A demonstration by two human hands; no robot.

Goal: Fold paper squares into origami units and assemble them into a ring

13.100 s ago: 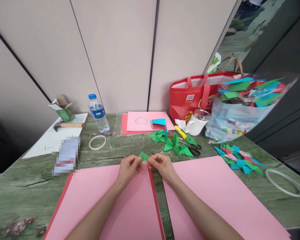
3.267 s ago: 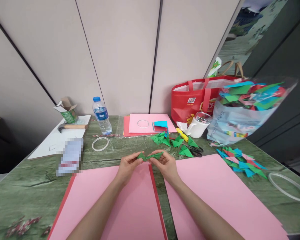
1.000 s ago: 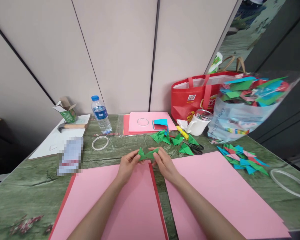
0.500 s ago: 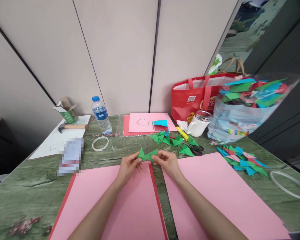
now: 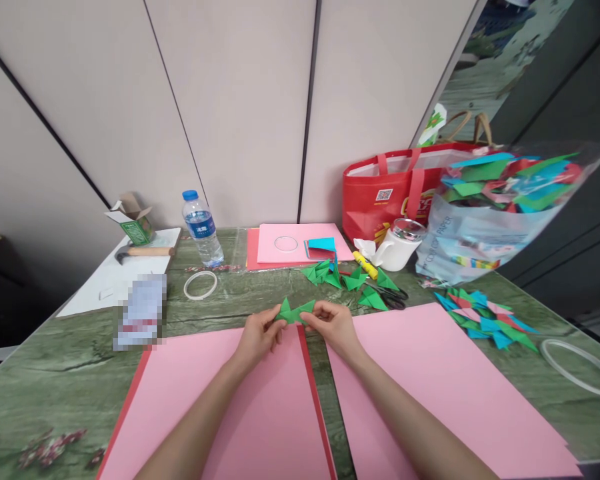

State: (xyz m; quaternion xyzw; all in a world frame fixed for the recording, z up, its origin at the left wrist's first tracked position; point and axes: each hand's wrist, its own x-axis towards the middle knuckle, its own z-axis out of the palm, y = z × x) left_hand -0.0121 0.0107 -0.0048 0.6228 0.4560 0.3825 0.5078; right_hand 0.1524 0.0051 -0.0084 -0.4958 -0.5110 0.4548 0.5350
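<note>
Between my two hands is a folded green paper piece (image 5: 294, 313), pointed at both ends with a notch in its upper edge. My left hand (image 5: 261, 335) pinches its left end, and my right hand (image 5: 334, 325) pinches the right end between thumb and fingers. Both hands are over the far edge of a pink paper sheet (image 5: 220, 400) with a red border. Another pink sheet (image 5: 430, 387) lies under my right forearm. Just beyond my right hand are several folded green pieces (image 5: 373, 299) and black-handled scissors (image 5: 394, 296).
A water bottle (image 5: 201, 230), white ring (image 5: 201, 285) and hammer (image 5: 145, 251) stand or lie at left. Farther right are a white mug (image 5: 399, 248), yellow glue stick (image 5: 365, 265), red bag (image 5: 370, 200), plastic bag of folded papers (image 5: 480, 233), a colored paper pile (image 5: 487, 323) and a larger ring (image 5: 580, 367).
Both hands keep hold of the green paper piece in nearly the same place. My right thumb has shifted slightly left along it, and the view has moved a little.
</note>
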